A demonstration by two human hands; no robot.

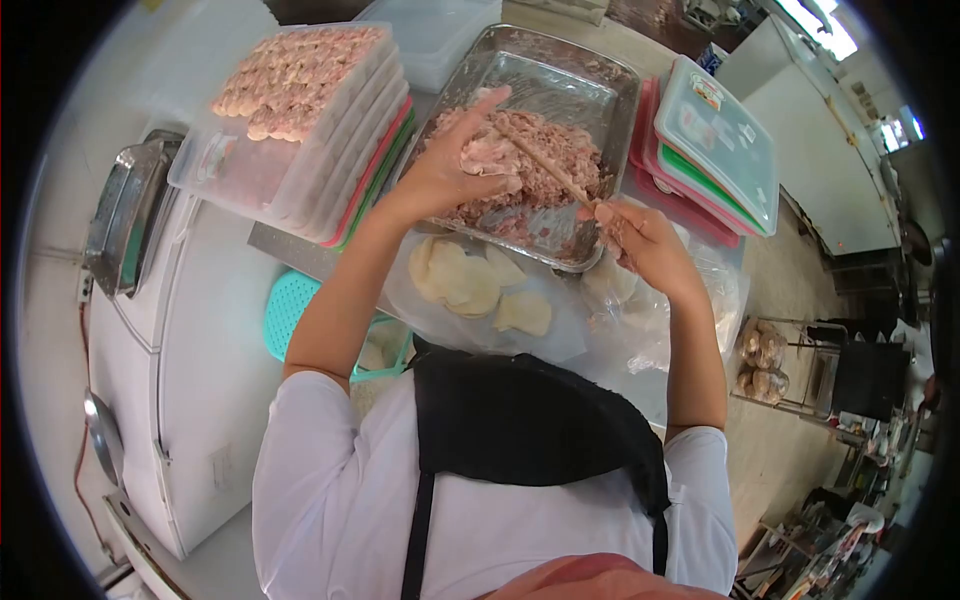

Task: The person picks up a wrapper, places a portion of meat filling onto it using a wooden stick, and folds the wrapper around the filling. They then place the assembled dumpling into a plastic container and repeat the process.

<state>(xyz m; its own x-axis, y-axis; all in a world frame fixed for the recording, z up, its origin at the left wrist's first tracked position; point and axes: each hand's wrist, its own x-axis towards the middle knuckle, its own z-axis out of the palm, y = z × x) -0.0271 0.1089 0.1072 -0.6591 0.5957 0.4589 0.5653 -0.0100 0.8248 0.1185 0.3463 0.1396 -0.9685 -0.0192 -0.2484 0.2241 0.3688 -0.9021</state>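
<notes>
My left hand is cupped over the metal tray, thumb and fingers apart around a pale, meat-smeared dumpling wrapper. In my right hand is a thin wooden stick, its far end reaching to the wrapper. Bits of meat cling to the right fingers. Minced meat is heaped in the deep metal tray, partly hidden by my left hand. Nearer to me, round dough wrappers lie loosely stacked on a plastic sheet.
At left, stacked clear containers hold rows of filled dumplings on top. Lidded containers are stacked at right. Plastic bags lie under my right forearm. A turquoise basket sits below the table's left edge, beside a white freezer.
</notes>
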